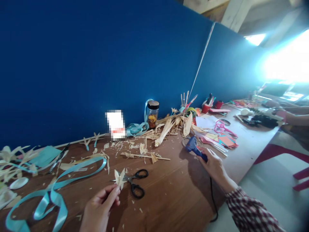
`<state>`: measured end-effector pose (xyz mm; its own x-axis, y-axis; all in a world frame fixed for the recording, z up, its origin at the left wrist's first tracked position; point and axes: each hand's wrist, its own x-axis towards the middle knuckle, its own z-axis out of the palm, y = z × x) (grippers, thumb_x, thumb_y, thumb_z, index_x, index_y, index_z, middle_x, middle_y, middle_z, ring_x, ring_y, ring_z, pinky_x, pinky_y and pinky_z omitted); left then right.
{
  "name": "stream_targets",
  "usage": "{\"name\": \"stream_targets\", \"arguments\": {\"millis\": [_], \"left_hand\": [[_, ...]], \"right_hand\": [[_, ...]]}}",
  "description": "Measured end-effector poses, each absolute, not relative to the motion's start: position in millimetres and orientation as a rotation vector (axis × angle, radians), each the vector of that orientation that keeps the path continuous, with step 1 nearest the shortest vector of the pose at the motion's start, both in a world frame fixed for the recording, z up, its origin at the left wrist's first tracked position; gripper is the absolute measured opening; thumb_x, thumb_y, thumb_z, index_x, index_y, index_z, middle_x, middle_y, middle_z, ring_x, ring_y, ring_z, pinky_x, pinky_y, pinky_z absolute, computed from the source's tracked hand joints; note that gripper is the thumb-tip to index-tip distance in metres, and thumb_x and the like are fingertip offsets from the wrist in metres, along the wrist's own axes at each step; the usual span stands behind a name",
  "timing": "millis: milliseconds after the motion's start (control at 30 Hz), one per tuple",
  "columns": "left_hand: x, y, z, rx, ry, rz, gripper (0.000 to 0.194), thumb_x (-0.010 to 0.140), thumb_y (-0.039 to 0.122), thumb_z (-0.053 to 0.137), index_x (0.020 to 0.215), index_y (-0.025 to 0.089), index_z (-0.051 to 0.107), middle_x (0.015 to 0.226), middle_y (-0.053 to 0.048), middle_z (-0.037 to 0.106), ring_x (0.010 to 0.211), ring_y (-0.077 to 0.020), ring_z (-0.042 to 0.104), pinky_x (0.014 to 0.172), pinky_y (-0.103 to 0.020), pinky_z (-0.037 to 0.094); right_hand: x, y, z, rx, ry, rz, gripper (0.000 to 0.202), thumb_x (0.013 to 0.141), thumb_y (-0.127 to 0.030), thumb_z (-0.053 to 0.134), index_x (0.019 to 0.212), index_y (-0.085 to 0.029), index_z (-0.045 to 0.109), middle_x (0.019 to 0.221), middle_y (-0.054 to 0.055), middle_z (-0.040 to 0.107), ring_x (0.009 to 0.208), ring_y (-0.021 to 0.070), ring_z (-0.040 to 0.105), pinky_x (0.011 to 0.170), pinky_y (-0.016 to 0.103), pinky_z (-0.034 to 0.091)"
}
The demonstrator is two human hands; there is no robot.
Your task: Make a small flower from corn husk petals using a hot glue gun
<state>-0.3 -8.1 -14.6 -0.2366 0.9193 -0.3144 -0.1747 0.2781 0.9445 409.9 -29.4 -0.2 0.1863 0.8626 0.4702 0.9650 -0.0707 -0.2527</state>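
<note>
Between the thumb and fingers of my left hand [102, 206] is a small pale corn husk flower [120, 178] with pointed petals. Just behind it lies a pair of black-handled scissors [135, 183] on the brown table. My right hand [214, 167] is wrapped round the handle of a blue glue gun [193, 145], whose black cord hangs toward the table edge. The gun's nozzle points left and away from me. Beyond the hands, a thin stick [159, 158] with husk pieces lies among scraps, and dried corn husks [165, 132] are piled near the wall.
Light blue ribbon [62, 185] curls across the left side. A lidded jar [153, 116] stands against the blue wall [96, 64]. Paper pieces, pink scissors [224, 129] and red cups [207, 108] lie farther right. Another person's arm [294, 116] reaches over the table at far right.
</note>
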Motion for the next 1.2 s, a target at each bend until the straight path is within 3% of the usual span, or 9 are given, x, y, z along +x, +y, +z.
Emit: {"name": "stream_targets", "arguments": {"millis": [367,567,633,767,933,1033,1200], "left_hand": [[1,-8,7,0.712,1.361,1.203,0.025,0.052,0.037,0.077,0.067,0.018,0.068,0.050,0.004,0.059,0.042,-0.0075,0.050,0.041,-0.015,0.041],[1,-1,15,0.762,1.313,1.226,0.030,0.050,0.037,0.078,0.067,0.014,0.067,0.054,0.000,0.062,0.041,-0.0074,0.049,0.038,-0.017,0.038],[4,1,13,0.740,1.267,1.240,0.029,0.051,0.036,0.078,0.066,0.013,0.066,0.052,0.001,0.059,0.040,-0.0065,0.047,0.039,-0.016,0.038],[7,7,8,0.758,1.178,1.225,0.027,0.056,0.034,0.076,0.066,0.012,0.065,0.049,0.003,0.057,0.039,-0.0052,0.045,0.038,-0.016,0.036],[3,8,4,0.750,1.187,1.312,0.025,0.060,0.034,0.074,0.070,0.013,0.065,0.051,0.004,0.056,0.041,-0.0054,0.046,0.040,-0.016,0.039],[1,5,-3,0.756,1.197,1.328,0.026,0.061,0.035,0.073,0.072,0.013,0.065,0.051,0.004,0.056,0.042,-0.0060,0.047,0.041,-0.017,0.041],[-1,2,-11,0.694,1.206,1.259,0.028,0.061,0.036,0.074,0.074,0.012,0.067,0.053,0.003,0.057,0.044,-0.0064,0.048,0.041,-0.017,0.043]], "right_hand": [[405,-30,8,-2.147,-1.767,-0.206,0.046,0.080,-0.051,0.051,0.115,-0.022,0.051,0.103,0.009,0.062,0.083,0.0253,0.063,0.064,0.034,0.050],[381,-29,28,-1.875,-1.581,-0.275,0.034,0.081,-0.042,0.053,0.109,-0.021,0.056,0.110,0.010,0.056,0.076,0.0189,0.061,0.064,0.031,0.050],[349,-22,42,-1.761,-1.544,-0.136,0.029,0.083,-0.037,0.052,0.107,-0.022,0.056,0.107,0.009,0.057,0.073,0.0171,0.060,0.064,0.030,0.051],[256,-7,64,-1.437,-1.734,0.526,0.024,0.084,-0.030,0.051,0.105,-0.021,0.057,0.099,0.007,0.062,0.079,0.0168,0.062,0.066,0.027,0.052],[160,6,48,-1.201,-1.739,1.058,0.021,0.081,-0.021,0.053,0.101,-0.018,0.059,0.091,0.005,0.065,0.078,0.0157,0.062,0.071,0.028,0.050],[136,14,30,-1.136,-1.548,1.230,0.020,0.083,-0.021,0.050,0.100,-0.018,0.059,0.089,0.005,0.065,0.082,0.0161,0.061,0.073,0.028,0.048],[128,21,16,-1.174,-1.367,1.382,0.017,0.082,-0.028,0.050,0.087,-0.016,0.062,0.070,0.001,0.061,0.064,0.0135,0.056,0.056,0.023,0.044]]}}
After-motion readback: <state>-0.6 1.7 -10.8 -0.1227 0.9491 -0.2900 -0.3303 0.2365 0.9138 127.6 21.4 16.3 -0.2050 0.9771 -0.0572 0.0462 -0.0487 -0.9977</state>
